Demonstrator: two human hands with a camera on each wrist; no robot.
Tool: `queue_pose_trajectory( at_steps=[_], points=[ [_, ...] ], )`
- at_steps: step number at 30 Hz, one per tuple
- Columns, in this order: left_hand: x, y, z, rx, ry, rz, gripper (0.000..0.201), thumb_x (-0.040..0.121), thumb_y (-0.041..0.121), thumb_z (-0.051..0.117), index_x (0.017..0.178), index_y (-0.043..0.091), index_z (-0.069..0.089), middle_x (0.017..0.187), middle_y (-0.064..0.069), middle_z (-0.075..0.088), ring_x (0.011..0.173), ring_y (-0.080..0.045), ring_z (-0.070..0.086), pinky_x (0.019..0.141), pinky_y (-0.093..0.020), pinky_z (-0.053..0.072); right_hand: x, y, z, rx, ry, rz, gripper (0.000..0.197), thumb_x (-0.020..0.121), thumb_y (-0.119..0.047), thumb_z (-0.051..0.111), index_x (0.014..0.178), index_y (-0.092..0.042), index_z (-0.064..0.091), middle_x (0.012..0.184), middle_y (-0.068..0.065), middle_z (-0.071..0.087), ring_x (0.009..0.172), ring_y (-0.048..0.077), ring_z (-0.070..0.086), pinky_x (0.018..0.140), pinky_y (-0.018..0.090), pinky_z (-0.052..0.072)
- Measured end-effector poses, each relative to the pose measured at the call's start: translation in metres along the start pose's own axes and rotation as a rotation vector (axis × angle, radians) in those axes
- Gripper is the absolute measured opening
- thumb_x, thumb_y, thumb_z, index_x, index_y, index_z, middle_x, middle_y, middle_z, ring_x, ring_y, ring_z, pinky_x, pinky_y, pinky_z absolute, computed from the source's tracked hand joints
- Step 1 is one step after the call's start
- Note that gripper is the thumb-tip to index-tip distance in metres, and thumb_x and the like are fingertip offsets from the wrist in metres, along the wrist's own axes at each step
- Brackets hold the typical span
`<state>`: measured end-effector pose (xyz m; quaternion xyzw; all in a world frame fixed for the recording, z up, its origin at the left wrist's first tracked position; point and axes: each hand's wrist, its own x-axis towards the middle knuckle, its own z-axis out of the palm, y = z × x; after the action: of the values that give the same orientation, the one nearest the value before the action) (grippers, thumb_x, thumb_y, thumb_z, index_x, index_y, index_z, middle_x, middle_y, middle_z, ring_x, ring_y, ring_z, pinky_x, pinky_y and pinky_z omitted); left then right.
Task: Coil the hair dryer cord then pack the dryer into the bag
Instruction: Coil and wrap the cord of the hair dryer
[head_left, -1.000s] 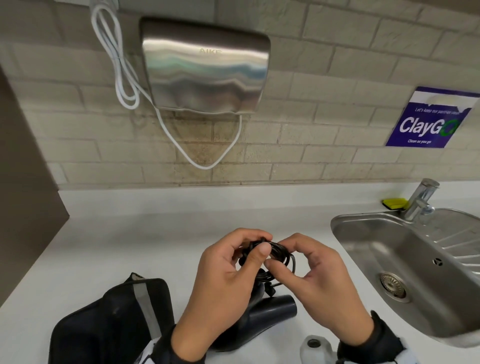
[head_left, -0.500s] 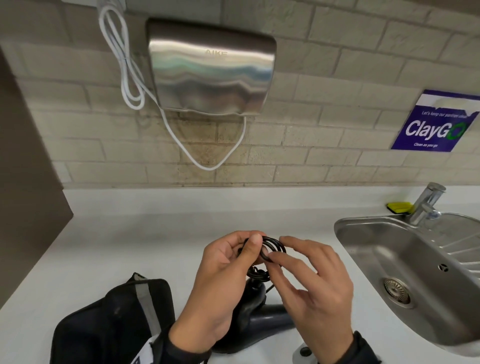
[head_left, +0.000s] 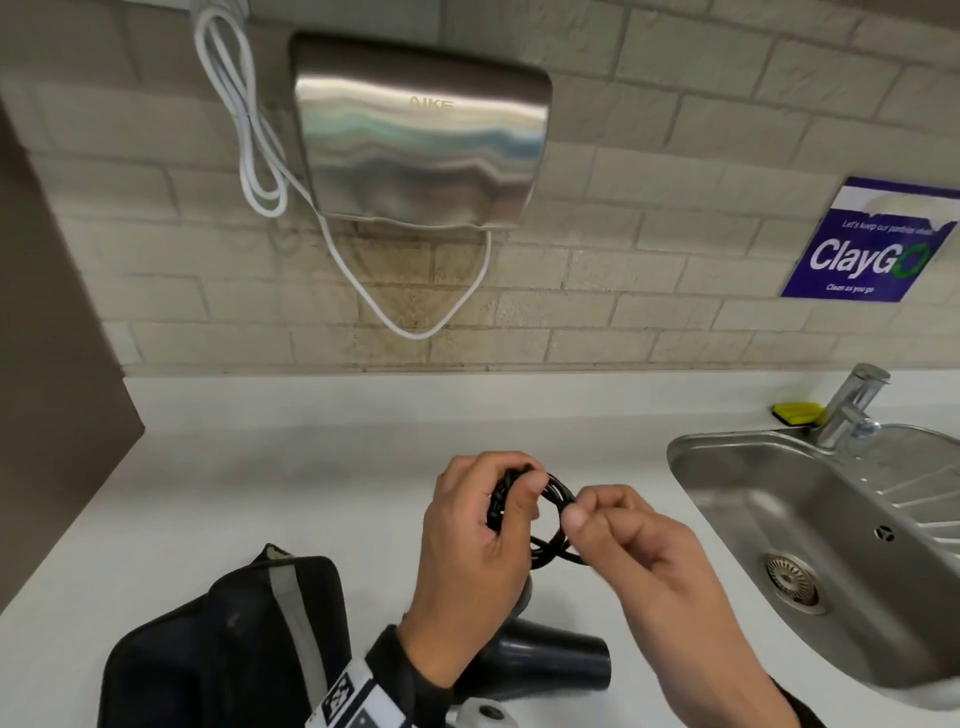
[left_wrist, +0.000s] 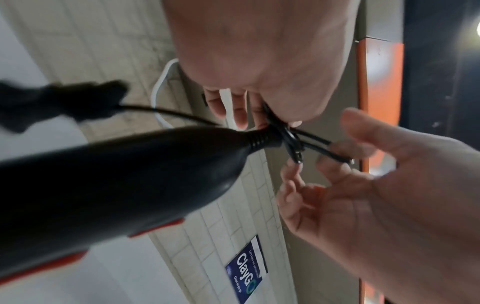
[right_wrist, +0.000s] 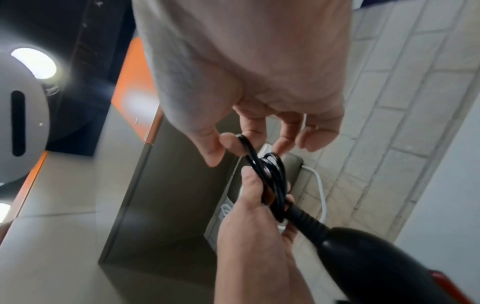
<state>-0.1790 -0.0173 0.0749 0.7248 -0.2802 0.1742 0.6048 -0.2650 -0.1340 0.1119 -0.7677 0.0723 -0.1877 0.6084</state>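
A white bench (head_left: 218, 467) is running along a pale brick wall (head_left: 649, 171), with a steel sink (head_left: 810, 530) and tap (head_left: 852, 405) set in at the right. A hand dryer (head_left: 421, 135) and a blue sign (head_left: 867, 244) are hanging on the wall. Above the bench, the left hand (head_left: 472, 545) is gripping the coiled cord (head_left: 550, 514), while the right hand (head_left: 649, 561) is pinching one loop with narrowed fingers (head_left: 574, 517). The dryer (head_left: 540, 660) is hanging by the cord beside the bag (head_left: 223, 649), which is lying on the bench.

Bag (head_left: 218, 649) left of dryer (head_left: 540, 660); sink (head_left: 753, 499) right.
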Motion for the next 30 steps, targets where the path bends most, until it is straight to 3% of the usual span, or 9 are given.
queue_pose_trajectory(
  at_steps=[4,7,9,14,18,20,22,27,30],
  points=[
    [0.009,-0.007,0.0,0.001,0.054,-0.01,0.025,0.094,0.044,0.05,0.095,0.026,0.067,0.091,0.017,0.07,0.091,-0.008,0.066,0.08,-0.033,0.053,-0.012,0.006,-0.016,-0.01,-0.006,-0.061,0.05,0.055,-0.051,0.085,0.052,-0.015,0.051,0.082,-0.001,0.06,0.093,0.016,0.059,0.088,0.029,0.043],
    [0.014,-0.012,-0.004,-0.025,0.068,-0.032,0.033,0.093,0.046,0.05,0.098,0.021,0.07,0.093,0.015,0.072,0.094,-0.005,0.067,0.081,-0.02,0.051,-0.017,0.011,-0.028,0.325,-0.119,-0.028,0.041,0.052,-0.023,0.092,0.055,-0.021,0.051,0.061,0.006,0.056,0.089,0.026,0.068,0.08,0.028,0.053],
    [0.015,-0.012,-0.006,-0.074,0.062,-0.047,0.034,0.092,0.046,0.051,0.099,0.019,0.071,0.094,0.015,0.073,0.096,0.0,0.066,0.08,-0.007,0.045,-0.019,0.015,-0.03,0.495,-0.114,-0.02,0.041,0.051,-0.023,0.095,0.064,-0.015,0.057,0.054,0.005,0.048,0.074,0.03,0.067,0.084,0.035,0.055],
    [0.012,-0.008,-0.003,-0.195,-0.013,-0.08,0.027,0.092,0.043,0.051,0.096,0.024,0.07,0.098,0.015,0.074,0.099,-0.005,0.068,0.084,-0.013,0.048,-0.017,0.021,-0.027,0.965,-0.179,-0.036,0.026,0.076,-0.01,0.081,0.092,-0.009,0.061,0.068,0.001,0.052,0.058,0.018,0.056,0.084,0.047,0.054],
    [0.01,-0.006,-0.002,-0.314,-0.097,-0.102,0.024,0.093,0.039,0.053,0.096,0.022,0.069,0.099,0.005,0.075,0.1,-0.016,0.069,0.087,-0.026,0.052,-0.014,-0.001,-0.021,1.08,-0.064,0.044,0.015,0.079,-0.022,0.076,0.083,-0.013,0.065,0.061,-0.005,0.045,0.044,0.009,0.028,0.043,0.023,0.044],
    [0.01,-0.005,-0.003,-0.363,-0.136,-0.1,0.024,0.092,0.037,0.055,0.098,0.018,0.069,0.098,0.001,0.076,0.099,-0.018,0.069,0.087,-0.026,0.053,-0.015,-0.018,-0.02,0.978,0.112,0.162,0.02,0.076,-0.034,0.068,0.069,-0.017,0.061,0.057,-0.007,0.035,0.037,0.005,0.016,0.033,0.014,0.021],
    [0.011,-0.006,-0.006,-0.382,-0.147,-0.107,0.026,0.091,0.037,0.056,0.098,0.016,0.069,0.097,-0.001,0.076,0.099,-0.019,0.07,0.088,-0.027,0.053,-0.015,-0.027,-0.023,0.809,0.18,0.203,0.026,0.081,-0.038,0.058,0.064,-0.018,0.056,0.056,-0.006,0.029,0.033,0.002,0.016,0.041,0.008,0.013],
    [0.014,-0.012,-0.019,-0.269,-0.162,-0.07,0.02,0.084,0.042,0.062,0.095,0.027,0.068,0.091,0.009,0.073,0.089,-0.012,0.069,0.079,-0.019,0.051,-0.004,-0.026,-0.029,0.293,0.138,-0.017,0.051,0.064,-0.064,0.072,0.076,-0.015,0.065,0.052,-0.008,0.03,0.04,0.008,0.021,0.041,0.014,0.02],
    [0.015,-0.008,-0.025,-0.163,-0.255,-0.014,0.028,0.07,0.037,0.081,0.094,0.03,0.069,0.087,0.013,0.073,0.085,-0.008,0.068,0.077,-0.014,0.049,0.006,-0.029,-0.037,0.044,0.181,-0.206,0.046,0.08,-0.057,0.061,0.087,-0.013,0.07,0.054,-0.008,0.04,0.045,0.01,0.032,0.042,0.021,0.03]
  ],
)
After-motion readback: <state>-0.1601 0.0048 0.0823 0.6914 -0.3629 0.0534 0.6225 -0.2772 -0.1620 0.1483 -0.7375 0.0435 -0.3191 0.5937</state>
